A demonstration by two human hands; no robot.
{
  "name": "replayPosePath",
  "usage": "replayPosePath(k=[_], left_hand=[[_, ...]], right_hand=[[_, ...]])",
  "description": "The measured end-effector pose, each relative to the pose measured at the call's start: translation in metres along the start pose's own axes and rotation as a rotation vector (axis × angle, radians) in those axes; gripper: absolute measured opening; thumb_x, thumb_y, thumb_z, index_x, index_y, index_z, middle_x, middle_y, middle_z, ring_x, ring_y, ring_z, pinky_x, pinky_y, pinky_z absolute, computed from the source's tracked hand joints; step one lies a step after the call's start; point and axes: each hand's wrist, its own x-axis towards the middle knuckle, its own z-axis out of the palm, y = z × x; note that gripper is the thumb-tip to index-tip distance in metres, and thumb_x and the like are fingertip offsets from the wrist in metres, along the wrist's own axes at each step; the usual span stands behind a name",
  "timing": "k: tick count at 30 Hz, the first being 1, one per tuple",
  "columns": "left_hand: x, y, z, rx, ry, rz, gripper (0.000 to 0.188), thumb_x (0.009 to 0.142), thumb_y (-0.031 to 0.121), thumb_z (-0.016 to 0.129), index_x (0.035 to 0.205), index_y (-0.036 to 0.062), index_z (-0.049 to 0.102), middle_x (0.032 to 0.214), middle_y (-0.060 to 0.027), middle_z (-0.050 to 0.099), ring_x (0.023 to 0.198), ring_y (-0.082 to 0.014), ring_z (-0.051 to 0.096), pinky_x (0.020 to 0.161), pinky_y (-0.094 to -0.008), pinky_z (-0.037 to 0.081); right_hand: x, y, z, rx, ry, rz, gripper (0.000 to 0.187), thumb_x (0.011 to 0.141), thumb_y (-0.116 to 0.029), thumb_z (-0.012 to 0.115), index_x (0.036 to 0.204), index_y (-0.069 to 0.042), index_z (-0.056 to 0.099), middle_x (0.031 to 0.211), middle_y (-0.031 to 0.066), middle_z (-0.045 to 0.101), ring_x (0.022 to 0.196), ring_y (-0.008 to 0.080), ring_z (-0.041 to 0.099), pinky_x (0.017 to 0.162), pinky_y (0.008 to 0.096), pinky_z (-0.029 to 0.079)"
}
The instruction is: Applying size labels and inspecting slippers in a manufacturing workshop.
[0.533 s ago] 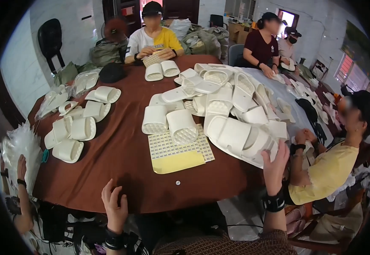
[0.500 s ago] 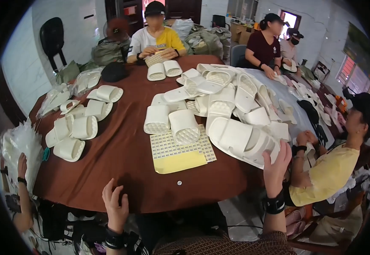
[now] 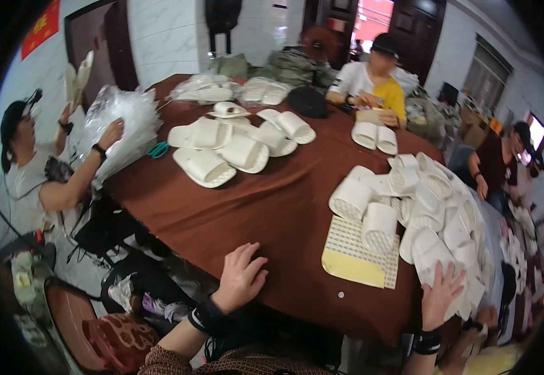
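My left hand (image 3: pixel 242 278) hovers at the near edge of the table, fingers apart and holding nothing. My right hand (image 3: pixel 440 294) is spread over a white slipper (image 3: pixel 425 250) at the near end of a slipper pile (image 3: pixel 437 190); whether it presses on it is hard to tell. Left of the pile lies a sticker sheet (image 3: pixel 340 247) with a yellow bare strip. One white slipper (image 3: pixel 378 230) rests on this sheet, and another (image 3: pixel 350 197) sits at its far edge. A small round sticker (image 3: pixel 341 294) lies on the brown cloth near me.
Several white slippers (image 3: pixel 240 153) and bagged pairs (image 3: pixel 203 87) occupy the table's far left, near green-handled scissors (image 3: pixel 158 149) and a black cap (image 3: pixel 308 102). A person at left handles clear plastic bags (image 3: pixel 122 115). Another person (image 3: pixel 372 81) sits across; more work at right.
My view has swung left, so the table things appear further right. The left-hand person holding up slippers has come into full view. Both my hands still hold nothing.
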Motion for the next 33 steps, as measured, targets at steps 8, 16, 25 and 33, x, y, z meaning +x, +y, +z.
replayPosePath(k=[8, 16, 25, 33], left_hand=[[0.002, -0.014, -0.01, -0.147, -0.063, -0.06, 0.031, 0.081, 0.009, 0.07, 0.111, 0.0051, 0.062, 0.131, -0.0169, 0.053, 0.122, -0.0368, 0.049, 0.098, -0.0454, 0.041], [0.044, -0.026, -0.043, -0.119, -0.038, 0.03, 0.038, 0.08, 0.009, 0.072, 0.116, 0.0058, 0.059, 0.131, -0.0189, 0.052, 0.119, -0.0388, 0.049, 0.098, -0.0452, 0.042], [0.086, -0.107, -0.051, 0.137, -0.113, -0.111, 0.045, 0.083, 0.022, 0.069, 0.123, 0.0069, 0.056, 0.128, -0.0183, 0.053, 0.115, -0.0391, 0.052, 0.095, -0.0468, 0.044], [0.121, -0.212, -0.035, 0.34, -0.037, -0.414, 0.054, 0.082, 0.035, 0.067, 0.125, 0.0048, 0.053, 0.125, -0.0222, 0.054, 0.112, -0.0421, 0.055, 0.091, -0.0535, 0.047]], right_hand=[[0.019, 0.014, 0.016, 0.013, 0.002, -0.028, 0.079, 0.073, -0.008, 0.076, 0.143, -0.018, 0.042, 0.151, 0.0138, 0.032, 0.144, 0.0456, 0.015, 0.111, 0.0646, 0.021], [0.021, 0.021, 0.016, -0.024, 0.003, -0.035, 0.078, 0.075, -0.008, 0.074, 0.145, -0.016, 0.04, 0.153, 0.016, 0.031, 0.144, 0.0455, 0.018, 0.111, 0.0622, 0.022], [0.031, -0.065, -0.055, 0.392, 0.18, -0.384, 0.041, 0.079, -0.007, 0.07, 0.117, -0.003, 0.058, 0.133, 0.0181, 0.051, 0.129, 0.0416, 0.04, 0.108, 0.0524, 0.03], [0.036, -0.167, -0.102, 0.982, -0.034, -0.905, 0.022, 0.081, -0.01, 0.07, 0.103, -0.008, 0.068, 0.114, 0.0085, 0.065, 0.118, 0.0298, 0.055, 0.108, 0.0485, 0.031]])
